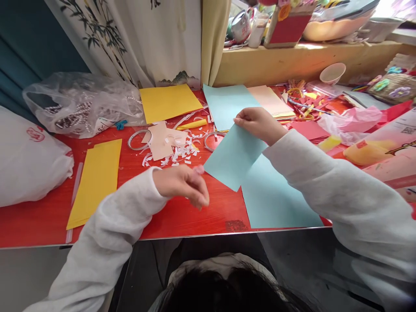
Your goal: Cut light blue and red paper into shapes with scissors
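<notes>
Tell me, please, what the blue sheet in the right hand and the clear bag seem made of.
Blue sheet: probably paper or thin card, matte, judging by its even, shine-free surface. Clear bag: likely thin plastic film, glossy, with crinkled highlights and contents showing through.

From here I read what looks like "8-1" on a slip (102,125) at the clear bag (112,97), left of the frame. I can't decipher the white bag's (30,169) red print, far left, the curtain's (175,41) black character, top centre, the can's (241,26) red lettering, upper right, or the pink packaging's (388,145) square code, far right.
</notes>
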Available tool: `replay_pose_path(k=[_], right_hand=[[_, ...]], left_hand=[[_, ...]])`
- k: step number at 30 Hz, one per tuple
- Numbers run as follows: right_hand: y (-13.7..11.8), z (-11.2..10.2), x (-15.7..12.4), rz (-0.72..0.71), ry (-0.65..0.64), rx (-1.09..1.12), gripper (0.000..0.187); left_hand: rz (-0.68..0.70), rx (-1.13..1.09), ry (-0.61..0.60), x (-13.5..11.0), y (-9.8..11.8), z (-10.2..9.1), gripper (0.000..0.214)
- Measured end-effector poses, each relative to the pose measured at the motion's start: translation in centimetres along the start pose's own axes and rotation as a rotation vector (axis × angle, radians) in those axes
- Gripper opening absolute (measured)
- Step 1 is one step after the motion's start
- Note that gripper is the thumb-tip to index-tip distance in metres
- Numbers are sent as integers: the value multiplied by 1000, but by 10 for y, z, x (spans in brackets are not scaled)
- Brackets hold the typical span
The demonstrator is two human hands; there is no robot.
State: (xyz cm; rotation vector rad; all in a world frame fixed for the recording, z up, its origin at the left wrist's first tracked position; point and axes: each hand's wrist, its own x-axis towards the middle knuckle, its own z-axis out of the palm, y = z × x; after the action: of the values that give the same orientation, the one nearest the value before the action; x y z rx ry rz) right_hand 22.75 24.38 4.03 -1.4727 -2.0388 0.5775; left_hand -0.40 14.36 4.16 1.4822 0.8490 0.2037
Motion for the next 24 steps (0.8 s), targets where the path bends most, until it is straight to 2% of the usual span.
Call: replay_pose_path(k=[1,3,4,5,6,10,15,17,20,24], right_hand=[[-4,-3,-4,-7,-48,46,17],[-16,-6,-12,-20,-146,120,20],[-23,-5,-16,-34,-188,147,22],[-30,-3,-20,-59,-223,172,22],[-37,0,-23,-91,-257,194,23],[-61,13,-31,-209,-343,201,21],[-70,23,-37,-241,-323,124,17],[-65,25,-35,-230,-305,110,17],[-49,23,-26,-137,-216,103,17],[-23,10,-13,36,-109,110,18]], left_hand=[[70,1,143,-1,2,-2,15],[250,28,542,2,2,-6,18],[306,53,700,5,1,-6,21],[340,85,815,9,0,-6,23],[345,116,869,13,-2,-5,26],[354,137,834,22,-10,0,28],[326,17,748,19,-9,1,26],[284,22,714,19,-9,1,23],[236,85,655,21,-9,3,21],[193,137,483,22,-10,9,25]])
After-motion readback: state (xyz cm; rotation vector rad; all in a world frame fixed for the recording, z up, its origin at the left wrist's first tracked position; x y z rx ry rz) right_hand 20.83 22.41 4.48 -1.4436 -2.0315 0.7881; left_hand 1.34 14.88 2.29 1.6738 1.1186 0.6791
